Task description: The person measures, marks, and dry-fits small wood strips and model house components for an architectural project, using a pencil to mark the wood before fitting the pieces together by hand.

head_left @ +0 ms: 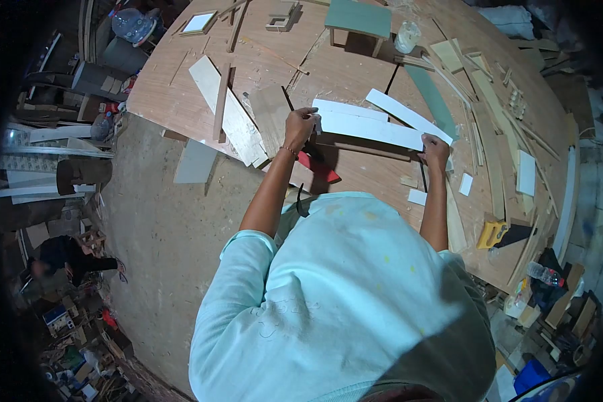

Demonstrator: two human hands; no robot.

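Note:
A long white board (368,128) spans between my two hands, raised above the wooden worktable (375,171). My left hand (301,127) is closed on its left end. At the other end, my right hand (435,151) grips the board's corner. Just behind it lies a second white strip (352,109); another white strip (405,115) slants toward my right hand. A bare wood panel (269,114) lies left of my left hand, and a red object (320,167), partly hidden, is below it. Small white offcuts (417,196) lie near my right forearm.
A handsaw with a yellow handle (492,233) rests at the table's right side among long wood strips (492,157). A small green-topped stool (358,23) and a plastic jar (407,37) stand at the back. Someone in dark clothes (80,261) is low on the left.

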